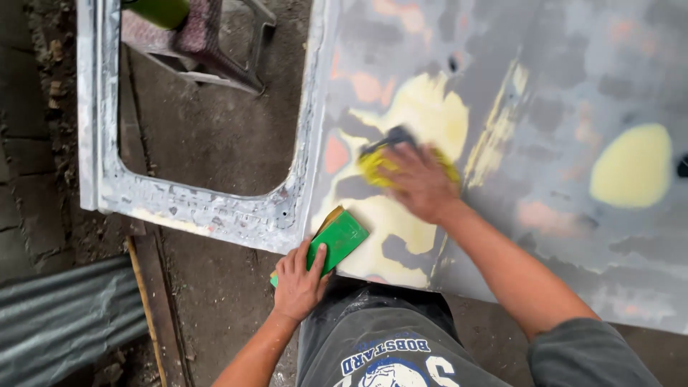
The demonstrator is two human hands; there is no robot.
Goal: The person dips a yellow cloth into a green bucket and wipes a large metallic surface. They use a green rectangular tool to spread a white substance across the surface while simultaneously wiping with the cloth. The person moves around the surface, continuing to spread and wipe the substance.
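So here's a grey car door (545,143) lying flat, sanded down, with pale yellow filler patches and some pinkish spots all over it. Everything below is placed relative to that door.

The right hand (419,183) is flat on the door near its middle, fingers curled over a yellow sanding pad (376,166) and pressing it onto the biggest yellow patch (423,115). It's blurred, so I can't tell exactly how tight the grip is, but the pad is clearly under the fingers. Something dark pokes out from the pad's upper edge; can't say what it is.

The left hand (297,283) is at the door's near edge, just below the window opening's corner. It's closed around a green block (337,240), thumb on top, fingers wrapped underneath. The block is tilted, its far end resting against the door's edge right by the yellow patch, and there's a tan strip along one side of it.

The window opening (208,107) takes up the door's left end, and you see dirt ground through it. A metal stool (215,43) stands on the ground beyond the opening. Corrugated sheet (64,315) lies on the ground off the door's left corner, close to the person. Another round yellow patch (634,166) sits toward the door's right end, well apart from both hands.
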